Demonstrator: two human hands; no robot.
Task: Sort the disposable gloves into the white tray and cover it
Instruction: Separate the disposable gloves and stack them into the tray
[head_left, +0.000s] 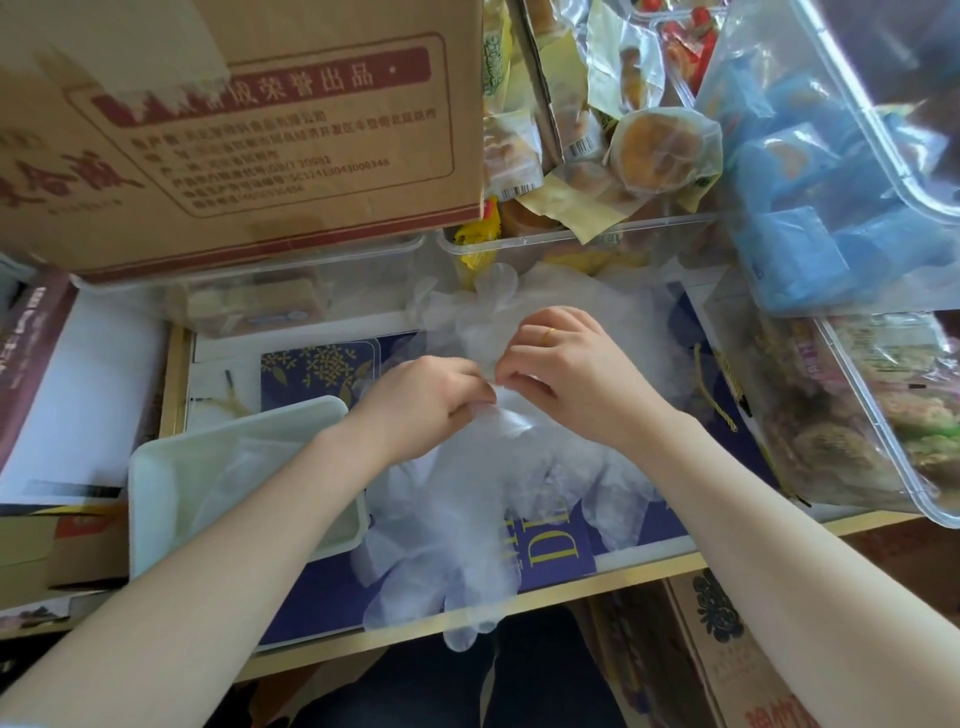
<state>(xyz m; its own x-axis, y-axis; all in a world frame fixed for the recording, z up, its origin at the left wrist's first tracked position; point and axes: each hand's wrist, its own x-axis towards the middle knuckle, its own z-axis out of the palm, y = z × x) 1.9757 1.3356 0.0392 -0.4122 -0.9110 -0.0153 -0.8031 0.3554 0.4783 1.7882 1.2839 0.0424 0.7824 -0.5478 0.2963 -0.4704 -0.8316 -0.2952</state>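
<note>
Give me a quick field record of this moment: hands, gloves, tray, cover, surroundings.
left hand: left hand pinches the thin clear plastic disposable glove at the middle
right hand: right hand, with a gold ring, pinches the same glove
loose gloves: pile of clear disposable gloves on the blue surface, one hanging over the front edge
tray: white rectangular plastic tray left of the pile, some clear film inside
cover: none on the tray
surroundings: brown cardboard box behind, clear bins of wrapped snacks
</note>
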